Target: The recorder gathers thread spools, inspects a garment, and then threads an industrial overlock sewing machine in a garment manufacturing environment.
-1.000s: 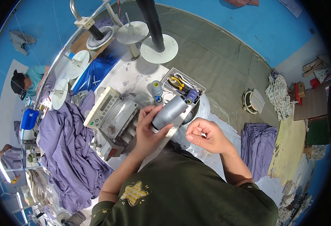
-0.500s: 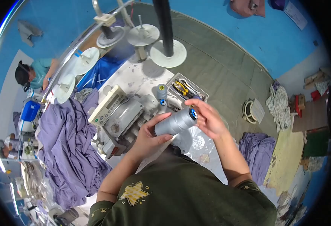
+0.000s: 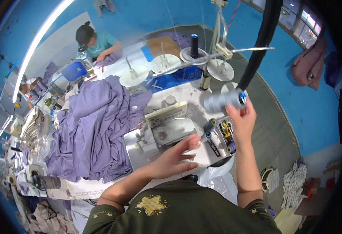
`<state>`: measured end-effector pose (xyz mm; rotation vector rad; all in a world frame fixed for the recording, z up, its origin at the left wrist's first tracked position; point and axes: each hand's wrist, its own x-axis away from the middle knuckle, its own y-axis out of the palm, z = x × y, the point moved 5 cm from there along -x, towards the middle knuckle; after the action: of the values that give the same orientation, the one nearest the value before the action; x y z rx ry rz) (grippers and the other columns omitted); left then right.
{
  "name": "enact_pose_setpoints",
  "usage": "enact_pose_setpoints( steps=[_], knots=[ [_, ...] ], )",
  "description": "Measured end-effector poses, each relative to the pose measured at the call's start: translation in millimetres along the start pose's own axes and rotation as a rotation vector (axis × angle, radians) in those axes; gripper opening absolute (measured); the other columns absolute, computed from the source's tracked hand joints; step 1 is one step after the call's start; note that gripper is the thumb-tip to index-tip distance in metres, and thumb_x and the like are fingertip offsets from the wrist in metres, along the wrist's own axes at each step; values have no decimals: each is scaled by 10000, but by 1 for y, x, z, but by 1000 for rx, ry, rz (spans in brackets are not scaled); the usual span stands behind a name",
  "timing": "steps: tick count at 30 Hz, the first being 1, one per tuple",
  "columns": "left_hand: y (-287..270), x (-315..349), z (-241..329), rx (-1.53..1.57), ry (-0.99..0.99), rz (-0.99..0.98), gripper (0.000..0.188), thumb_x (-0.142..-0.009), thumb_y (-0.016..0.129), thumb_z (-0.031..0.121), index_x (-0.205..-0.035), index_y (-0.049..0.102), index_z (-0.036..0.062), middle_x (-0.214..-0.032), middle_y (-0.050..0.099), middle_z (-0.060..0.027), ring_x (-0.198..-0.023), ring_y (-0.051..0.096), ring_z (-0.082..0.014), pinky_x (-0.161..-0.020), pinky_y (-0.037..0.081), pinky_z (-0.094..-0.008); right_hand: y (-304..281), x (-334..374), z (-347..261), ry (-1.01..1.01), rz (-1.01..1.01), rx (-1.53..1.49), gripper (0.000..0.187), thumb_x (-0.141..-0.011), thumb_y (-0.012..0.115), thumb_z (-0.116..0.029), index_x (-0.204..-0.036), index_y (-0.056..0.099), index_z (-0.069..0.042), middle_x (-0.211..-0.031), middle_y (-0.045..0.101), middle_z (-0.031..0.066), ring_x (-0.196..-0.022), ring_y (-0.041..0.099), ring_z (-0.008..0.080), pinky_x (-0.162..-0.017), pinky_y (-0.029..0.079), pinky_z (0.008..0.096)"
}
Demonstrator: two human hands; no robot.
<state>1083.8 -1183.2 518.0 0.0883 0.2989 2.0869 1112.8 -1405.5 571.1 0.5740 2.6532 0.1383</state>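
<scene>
A large grey thread cone point(image 3: 219, 102) with a blue core end lies sideways in the air, gripped at that end by my right hand point(image 3: 244, 119). Motion smears the cone a little. My left hand point(image 3: 175, 156) holds nothing; its fingers are apart, in front of the sewing machine point(image 3: 175, 128). Beyond the cone, a white spool-stand disc point(image 3: 228, 87) shows partly, beside a thick black hose point(image 3: 258, 52). Smaller thread spools point(image 3: 210, 125) stand on the table next to a tool tray point(image 3: 226, 130) with yellow-handled tools.
Purple fabric point(image 3: 95, 132) is heaped left of the machine. More spool-stand discs point(image 3: 134, 76) and a metal thread-stand arm point(image 3: 214, 57) rise behind it. A co-worker point(image 3: 95, 43) handles purple cloth at the far left. Clear plastic point(image 3: 217, 175) hangs at the table's near edge.
My right hand has taken the cone away from my left hand and raised it toward the spool stand. The left hand has let go and opened. The view has swung left and up.
</scene>
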Motion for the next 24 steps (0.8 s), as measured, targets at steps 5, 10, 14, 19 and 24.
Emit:
enact_pose_setpoints(
  steps=[5, 10, 14, 19, 24],
  knots=[
    [-21, 50, 45, -165, -34, -47, 522, -877, 656, 38, -1361, 462, 11, -1287, 568, -109, -1196, 536, -203, -1000, 435, -337, 77, -80, 28, -83, -163, -18, 476, -767, 777, -46, -1183, 564, 44, -960, 649, 32, -867, 614, 99, -754, 489, 225],
    [-68, 83, 73, -411, 0, 443, 318, -865, 623, -35, -1180, 584, -36, -1107, 647, -130, -980, 632, -178, -863, 517, -306, 178, -129, 44, -129, -341, 105, 457, -739, 821, -182, -1117, 622, -18, -733, 546, -78, -635, 428, 14, -565, 379, 193],
    [-105, 93, 109, -247, 169, 625, 309, -886, 610, -9, -1194, 592, -10, -1046, 671, -83, -932, 629, -113, -824, 501, -246, 254, -156, 39, -249, -414, -51, 439, -728, 821, -241, -1073, 646, -35, -688, 530, -63, -613, 430, 30, -550, 386, 207],
    [-163, 72, 147, -389, 237, 777, 290, -917, 594, 50, -1202, 592, -2, -1031, 669, -61, -906, 624, -86, -789, 506, -225, 295, -168, 57, -291, -435, 267, 558, -674, 818, -392, -1045, 670, -1, -659, 526, -29, -598, 483, 76, -569, 430, 249],
    [-231, 37, 164, -794, 135, 963, 317, -900, 581, 52, -1214, 585, 6, -1086, 660, -95, -952, 641, -158, -825, 504, -268, 299, -164, 114, -269, -618, 685, 616, -667, 818, -362, -1138, 640, -7, -639, 586, 49, -611, 602, 190, -589, 470, 334]
  ],
)
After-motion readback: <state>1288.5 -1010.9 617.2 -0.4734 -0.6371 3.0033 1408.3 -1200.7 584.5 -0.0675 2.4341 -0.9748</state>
